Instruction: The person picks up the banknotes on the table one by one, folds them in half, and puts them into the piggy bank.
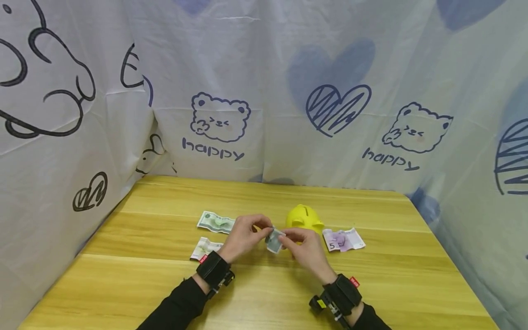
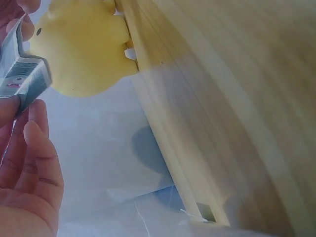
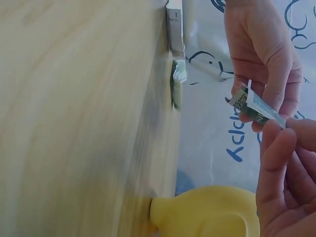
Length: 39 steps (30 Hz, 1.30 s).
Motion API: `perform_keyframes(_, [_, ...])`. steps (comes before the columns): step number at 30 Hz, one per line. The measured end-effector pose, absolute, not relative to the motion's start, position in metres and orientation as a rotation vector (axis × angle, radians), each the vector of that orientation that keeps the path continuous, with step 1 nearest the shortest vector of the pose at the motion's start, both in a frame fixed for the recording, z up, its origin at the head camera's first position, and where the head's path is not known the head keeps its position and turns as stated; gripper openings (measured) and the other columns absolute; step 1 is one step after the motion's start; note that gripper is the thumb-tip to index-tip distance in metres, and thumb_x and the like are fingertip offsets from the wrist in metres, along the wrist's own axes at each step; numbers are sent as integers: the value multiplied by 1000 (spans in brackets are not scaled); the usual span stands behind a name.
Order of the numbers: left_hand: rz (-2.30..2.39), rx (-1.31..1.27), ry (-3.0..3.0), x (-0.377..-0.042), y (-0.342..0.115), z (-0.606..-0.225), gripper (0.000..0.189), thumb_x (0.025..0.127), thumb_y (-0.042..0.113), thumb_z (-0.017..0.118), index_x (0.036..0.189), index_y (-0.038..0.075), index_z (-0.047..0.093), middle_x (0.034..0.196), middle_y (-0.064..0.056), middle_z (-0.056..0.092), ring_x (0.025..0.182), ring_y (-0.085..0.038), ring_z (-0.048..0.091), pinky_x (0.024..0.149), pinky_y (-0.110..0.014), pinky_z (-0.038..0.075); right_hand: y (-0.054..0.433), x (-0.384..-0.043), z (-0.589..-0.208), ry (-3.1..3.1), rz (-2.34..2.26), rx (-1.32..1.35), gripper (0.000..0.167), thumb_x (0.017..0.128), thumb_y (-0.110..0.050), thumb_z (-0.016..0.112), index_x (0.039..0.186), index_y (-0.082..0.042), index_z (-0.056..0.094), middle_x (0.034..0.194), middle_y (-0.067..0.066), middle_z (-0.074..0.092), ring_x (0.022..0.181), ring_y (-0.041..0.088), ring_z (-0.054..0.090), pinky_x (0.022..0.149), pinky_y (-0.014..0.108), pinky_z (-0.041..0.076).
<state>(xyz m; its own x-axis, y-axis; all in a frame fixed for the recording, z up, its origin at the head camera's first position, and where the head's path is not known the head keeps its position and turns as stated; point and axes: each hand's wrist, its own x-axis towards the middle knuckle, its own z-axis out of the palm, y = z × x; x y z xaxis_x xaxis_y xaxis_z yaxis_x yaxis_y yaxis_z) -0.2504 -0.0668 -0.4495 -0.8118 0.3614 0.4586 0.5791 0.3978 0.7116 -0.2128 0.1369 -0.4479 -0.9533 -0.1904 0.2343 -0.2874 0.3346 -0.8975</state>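
Note:
A small folded banknote, greenish-grey, is held in the air between both hands above the table. My left hand pinches its upper left side between thumb and fingers. On its right edge, my right hand pinches the paper likewise. Up close in the left wrist view, the banknote shows sharp creases and stands partly unfolded. Just behind the right hand sits a yellow piggy bank with a slot on top; the hand hides its lower front.
Left of the hands lie a green creased banknote and a paler banknote, partly covered by the left hand and wrist. A purple banknote lies right of the piggy bank. Printed cloth hangs behind the wooden table.

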Motion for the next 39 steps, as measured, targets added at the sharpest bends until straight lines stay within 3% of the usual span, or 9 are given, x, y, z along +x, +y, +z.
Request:
perform_keyframes(4, [-1384, -847, -2407, -251, -67, -449, 5, 91, 16, 71, 95, 17, 74, 90, 3, 74, 80, -8, 66, 62, -22, 53, 137, -214, -448, -2477, 1697, 427, 18, 91, -21, 71, 103, -9, 76, 77, 10, 73, 46, 20, 55, 44, 23, 45])
perform_keyframes(11, [-1435, -857, -2433, -252, -65, -452, 10, 92, 27, 70, 99, 20, 74, 95, 6, 74, 86, -8, 68, 67, -22, 55, 138, -215, -452, -2458, 1685, 443, 16, 91, -22, 70, 102, -10, 76, 77, 12, 72, 50, 27, 61, 49, 39, 54])
perform_keyframes(14, [-1446, -869, -2448, -251, -64, -453, 14, 89, 29, 73, 100, 21, 74, 97, 6, 74, 87, -7, 68, 69, -23, 55, 139, -214, -453, -2448, 1679, 460, 16, 92, -21, 69, 103, -11, 76, 78, 11, 73, 55, 32, 64, 52, 41, 55])
perform_keyframes(16, [-1448, -879, -2454, -251, -64, -453, 16, 87, 27, 75, 100, 19, 74, 97, 5, 74, 87, -7, 69, 69, -24, 56, 139, -214, -453, -2440, 1684, 472, 16, 92, -19, 69, 104, -11, 75, 80, 10, 73, 59, 32, 66, 55, 42, 56])
perform_keyframes(19, [-1448, -896, -2462, -250, -64, -452, 16, 85, 22, 77, 100, 16, 74, 98, 3, 75, 87, -8, 69, 69, -24, 56, 136, -211, -447, -2444, 1688, 468, 18, 92, -11, 68, 109, -5, 74, 86, 15, 74, 64, 20, 69, 58, 42, 58])
perform_keyframes(23, [-1453, -901, -2476, -250, -63, -451, 16, 85, 18, 77, 100, 14, 74, 99, 1, 75, 87, -9, 70, 69, -23, 56, 133, -210, -446, -2433, 1682, 436, 19, 90, -5, 69, 109, -3, 72, 90, 15, 75, 68, 5, 67, 57, 34, 58])
perform_keyframes(27, [-1476, -912, -2482, -249, -64, -451, 15, 86, 16, 76, 100, 14, 74, 99, 1, 75, 87, -9, 70, 70, -24, 56, 134, -213, -451, -2415, 1603, 458, 15, 90, -11, 71, 104, -10, 74, 87, 7, 76, 66, 12, 67, 52, 23, 52])
perform_keyframes(32, [-1516, -945, -2488, -249, -64, -452, 13, 87, 17, 75, 100, 17, 74, 98, 3, 75, 88, -8, 70, 74, -24, 57, 135, -212, -452, -2415, 1543, 481, 13, 90, -12, 71, 102, -13, 75, 88, 3, 76, 70, 23, 69, 51, 23, 51])
perform_keyframes(39, [-1556, -987, -2481, -248, -64, -454, 11, 87, 19, 75, 98, 18, 73, 96, 3, 74, 85, -13, 71, 76, -27, 57, 134, -212, -452, -2417, 1542, 446, 12, 88, -10, 72, 100, -14, 76, 90, 2, 75, 75, 24, 71, 53, 25, 55])
